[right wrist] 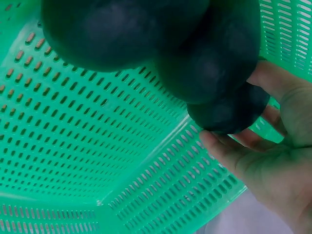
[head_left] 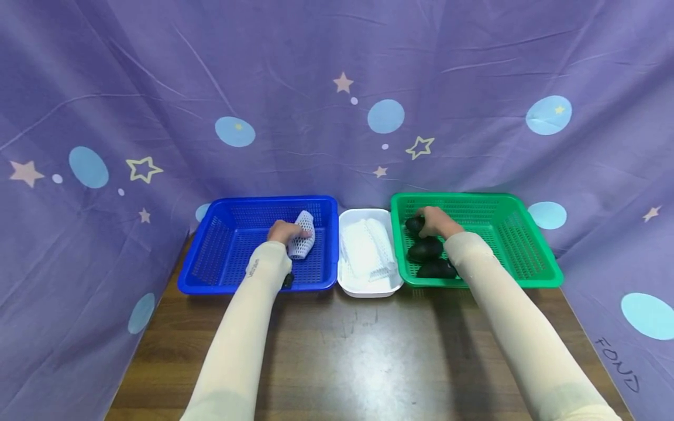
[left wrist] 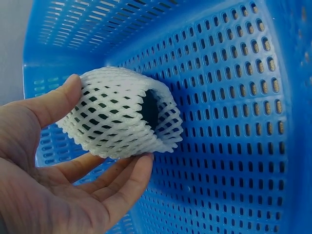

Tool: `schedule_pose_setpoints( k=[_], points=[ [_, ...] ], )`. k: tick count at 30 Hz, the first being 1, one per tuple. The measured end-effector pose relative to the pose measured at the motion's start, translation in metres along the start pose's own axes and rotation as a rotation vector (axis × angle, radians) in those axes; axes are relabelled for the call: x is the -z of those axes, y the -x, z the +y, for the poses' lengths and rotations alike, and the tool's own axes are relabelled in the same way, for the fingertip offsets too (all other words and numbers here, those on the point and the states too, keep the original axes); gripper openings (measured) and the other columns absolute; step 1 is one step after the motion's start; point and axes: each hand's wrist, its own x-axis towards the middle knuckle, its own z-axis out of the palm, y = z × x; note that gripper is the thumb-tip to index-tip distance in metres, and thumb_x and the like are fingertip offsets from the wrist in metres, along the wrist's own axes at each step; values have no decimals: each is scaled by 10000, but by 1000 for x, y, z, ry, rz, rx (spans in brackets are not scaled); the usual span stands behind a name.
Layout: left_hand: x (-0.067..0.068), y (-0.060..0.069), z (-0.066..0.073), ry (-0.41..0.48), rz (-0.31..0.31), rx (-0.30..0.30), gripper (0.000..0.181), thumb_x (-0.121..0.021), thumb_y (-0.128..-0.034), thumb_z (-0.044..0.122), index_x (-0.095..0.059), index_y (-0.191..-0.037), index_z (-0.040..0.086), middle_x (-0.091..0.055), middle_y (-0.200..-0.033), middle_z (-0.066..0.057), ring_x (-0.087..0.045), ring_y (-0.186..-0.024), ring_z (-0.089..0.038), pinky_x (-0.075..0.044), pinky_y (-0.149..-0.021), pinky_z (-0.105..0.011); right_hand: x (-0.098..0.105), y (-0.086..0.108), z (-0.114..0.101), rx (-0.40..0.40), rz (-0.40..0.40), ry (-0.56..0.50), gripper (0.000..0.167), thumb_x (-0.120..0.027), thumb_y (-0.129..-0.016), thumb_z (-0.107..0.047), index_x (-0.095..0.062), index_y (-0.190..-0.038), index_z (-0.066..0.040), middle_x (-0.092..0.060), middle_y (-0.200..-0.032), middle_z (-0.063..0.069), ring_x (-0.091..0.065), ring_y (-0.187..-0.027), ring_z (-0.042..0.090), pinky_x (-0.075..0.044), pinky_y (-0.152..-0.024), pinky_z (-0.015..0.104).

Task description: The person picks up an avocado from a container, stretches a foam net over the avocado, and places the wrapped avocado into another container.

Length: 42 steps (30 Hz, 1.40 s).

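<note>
My left hand (head_left: 282, 232) holds an avocado in a white foam net sleeve (head_left: 302, 237) inside the blue basket (head_left: 210, 289). In the left wrist view the thumb lies on one side of the sleeve (left wrist: 109, 114) and the fingers on the other. Dark avocado skin (left wrist: 149, 108) shows through the sleeve's open end. Over at the green basket (head_left: 532, 283), my right hand (head_left: 438, 222) grips a bare dark avocado (right wrist: 229, 111) at the back left corner. Two more avocados, one in the middle (head_left: 425, 250) and one nearer (head_left: 437, 269), lie in a row in front of it.
Between the baskets stands a white tray (head_left: 368, 290) with flat white foam nets (head_left: 363, 248) in it. All three containers rest on a brown wooden table (head_left: 337, 351). A purple patterned curtain (head_left: 295, 76) hangs close behind them. A small black object (head_left: 288, 280) shows by my left wrist.
</note>
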Motion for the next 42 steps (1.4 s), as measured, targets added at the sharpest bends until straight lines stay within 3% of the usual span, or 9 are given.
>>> schedule_pose_setpoints(
  k=[11,17,22,28,37,42],
  points=[
    [3,6,-5,39,-34,21,640,-764,-893,295,-524,-1377,-48,-593,-1327,-222,-583,-1216,-339,-521,-1060,-442,4,18,1,-34,11,-22,606,-696,-923,-81,-458,-1464,51,-456,-1454,350,-516,-1259,482,-511,-974,566],
    [4,4,-8,40,-80,14,637,-742,-901,274,-510,-1386,-67,-589,-1340,-238,-585,-1209,-342,-519,-1064,-448,7,27,1,-9,36,-8,595,-731,-894,-105,-502,-1421,50,-490,-1410,350,-523,-1233,489,-533,-931,542],
    [6,1,-4,32,-115,-6,669,-687,-923,250,-442,-1436,-103,-530,-1438,-265,-535,-1318,-369,-488,-1108,-472,11,33,0,4,65,-29,597,-708,-916,-85,-476,-1449,51,-470,-1448,339,-496,-1285,491,-507,-988,570],
    [11,11,12,-20,-54,-76,736,-649,-926,260,-363,-1502,-98,-403,-1566,-260,-406,-1450,-385,-377,-1204,-487,16,38,1,31,92,-63,609,-708,-932,-118,-457,-1465,34,-460,-1466,322,-519,-1267,476,-519,-957,563],
    [-1,37,32,-19,58,-191,608,-648,-890,301,-537,-1354,-75,-573,-1375,-259,-540,-1248,-360,-465,-1122,-453,20,58,3,113,180,-142,622,-733,-920,-179,-479,-1461,-6,-522,-1394,310,-586,-1153,438,-528,-879,540],
    [-12,52,47,46,74,-217,636,-653,-899,274,-496,-1420,-57,-535,-1460,-230,-500,-1359,-361,-420,-1172,-434,23,73,1,139,220,-184,630,-749,-913,-186,-485,-1466,-40,-547,-1342,297,-612,-1081,404,-537,-837,506]
  ],
)
